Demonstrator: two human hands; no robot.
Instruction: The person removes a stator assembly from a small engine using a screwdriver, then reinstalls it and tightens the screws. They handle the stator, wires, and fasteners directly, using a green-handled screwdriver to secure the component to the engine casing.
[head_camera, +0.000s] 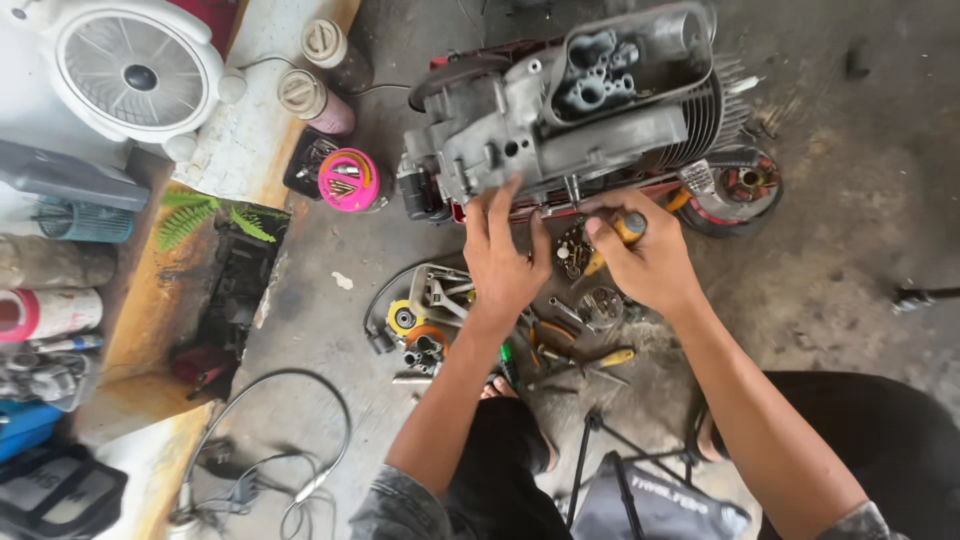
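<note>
Overhead, grimy grey finned engine (570, 110), upturned.

I see even, soft daylight | faint shadows under my hands (505, 265) | wide-angle bending at edges | slight motion blur throughout

Tools (560, 340) before engine (570, 110), on floor (860, 200)
</note>
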